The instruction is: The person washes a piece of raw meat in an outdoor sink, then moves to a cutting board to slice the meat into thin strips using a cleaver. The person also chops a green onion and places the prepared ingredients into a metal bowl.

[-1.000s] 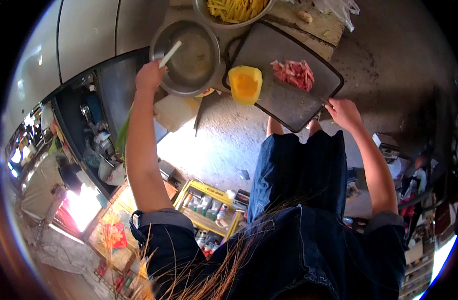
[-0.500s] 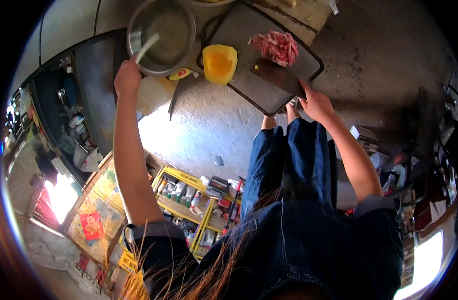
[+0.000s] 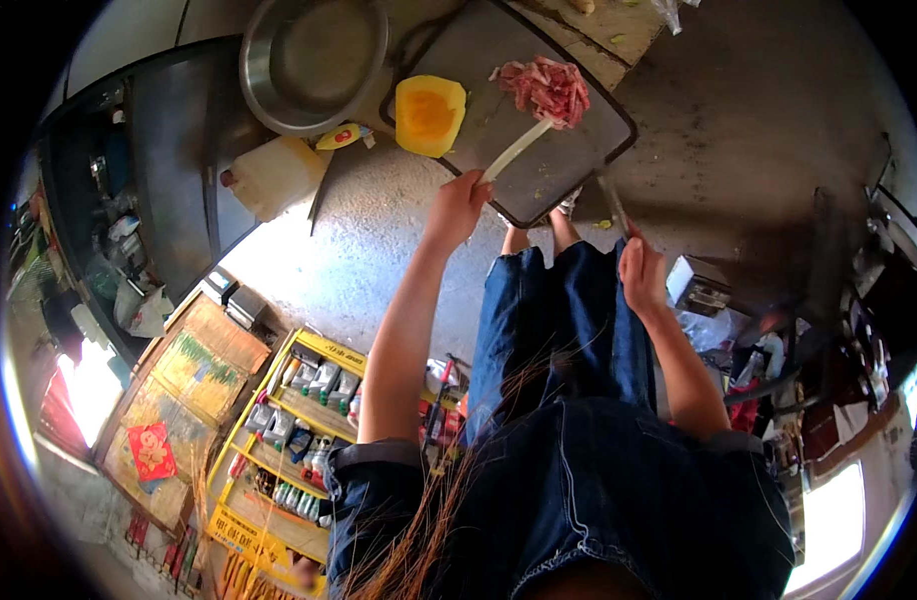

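Note:
My left hand (image 3: 457, 210) is closed round one end of a long pale vegetable stalk (image 3: 520, 148), held over the near side of a dark-rimmed cutting board (image 3: 489, 55). The stalk's far end reaches the heap of sliced raw pink meat (image 3: 545, 92); whether it touches the meat I cannot tell. My right hand (image 3: 643, 272) grips a cleaver (image 3: 613, 203), its blade seen nearly edge-on just off the board's near right corner. A cut yellow squash piece (image 3: 429, 115), orange in the middle, lies at the board's left side.
Left of the board stands a wide metal basin (image 3: 261, 85) holding liquid. Close by are a yellow packet (image 3: 341, 136) and a whitish plastic jug (image 3: 277, 178). A yellow shelf rack (image 3: 224, 522) with bottles stands at lower left, a box (image 3: 699, 285) on the right.
My left hand has brought the stalk from the basin rightward over the board. My right hand has drawn the cleaver off the board, nearer to me, and turned its blade edge-on.

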The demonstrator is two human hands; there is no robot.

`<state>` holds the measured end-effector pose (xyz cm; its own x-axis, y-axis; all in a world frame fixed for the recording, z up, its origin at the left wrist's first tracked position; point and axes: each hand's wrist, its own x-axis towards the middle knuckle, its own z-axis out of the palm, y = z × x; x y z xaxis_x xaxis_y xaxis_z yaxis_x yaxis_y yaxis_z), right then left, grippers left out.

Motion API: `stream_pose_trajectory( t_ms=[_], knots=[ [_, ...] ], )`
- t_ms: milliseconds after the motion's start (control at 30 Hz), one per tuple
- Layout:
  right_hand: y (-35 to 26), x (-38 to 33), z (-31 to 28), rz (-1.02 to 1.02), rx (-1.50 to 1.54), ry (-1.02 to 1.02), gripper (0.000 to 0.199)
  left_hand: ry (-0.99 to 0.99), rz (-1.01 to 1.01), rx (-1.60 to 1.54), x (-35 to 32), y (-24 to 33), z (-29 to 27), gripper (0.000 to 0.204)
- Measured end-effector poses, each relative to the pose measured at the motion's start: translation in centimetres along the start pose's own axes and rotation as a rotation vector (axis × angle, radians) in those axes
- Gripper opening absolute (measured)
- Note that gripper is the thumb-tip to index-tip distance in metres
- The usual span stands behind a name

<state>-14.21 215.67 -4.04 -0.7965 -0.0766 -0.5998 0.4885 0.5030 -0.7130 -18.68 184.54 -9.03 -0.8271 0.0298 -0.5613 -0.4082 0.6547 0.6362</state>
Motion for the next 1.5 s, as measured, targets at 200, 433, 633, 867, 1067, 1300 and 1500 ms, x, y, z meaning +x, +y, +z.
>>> stream_pose_trajectory(
  t_ms=[200, 433, 633, 867, 1067, 1300, 1500],
  knots=[
    [-0.9, 1.6, 3.3, -0.081, -0.349, -0.034, 0.043, -0.063, -0.061, -0.081, 2.6, -4.8, 5.2, 0.021],
    [0.2, 4.0, 7.6, 0.052, -0.541, -0.030, 0.047, -0.034, -0.079, -0.066, 2.9, -4.4, 5.3, 0.021],
    [1.7, 4.6, 7.9, 0.042, -0.524, -0.007, 0.048, 0.090, -0.251, -0.042, 0.7, 0.9, 2.8, 0.024],
    [0.5, 4.0, 6.8, -0.058, -0.254, 0.031, 0.044, 0.426, 0.046, 0.074, 5.3, 2.5, 0.8, 0.032],
    [0.1, 0.7, 5.6, 0.030, -0.032, 0.021, 0.042, 0.471, 0.006, 0.175, 14.2, 5.2, 1.1, 0.048],
    [1.8, -1.4, 5.3, 0.349, 0.070, 0.050, 0.061, 0.541, 0.341, 0.195, 10.6, 4.8, 6.5, 0.027],
    [2.3, -0.2, 6.2, 0.341, 0.055, 0.020, 0.062, 0.440, 0.050, -0.081, 8.5, 2.3, 10.7, 0.016]
  ],
)
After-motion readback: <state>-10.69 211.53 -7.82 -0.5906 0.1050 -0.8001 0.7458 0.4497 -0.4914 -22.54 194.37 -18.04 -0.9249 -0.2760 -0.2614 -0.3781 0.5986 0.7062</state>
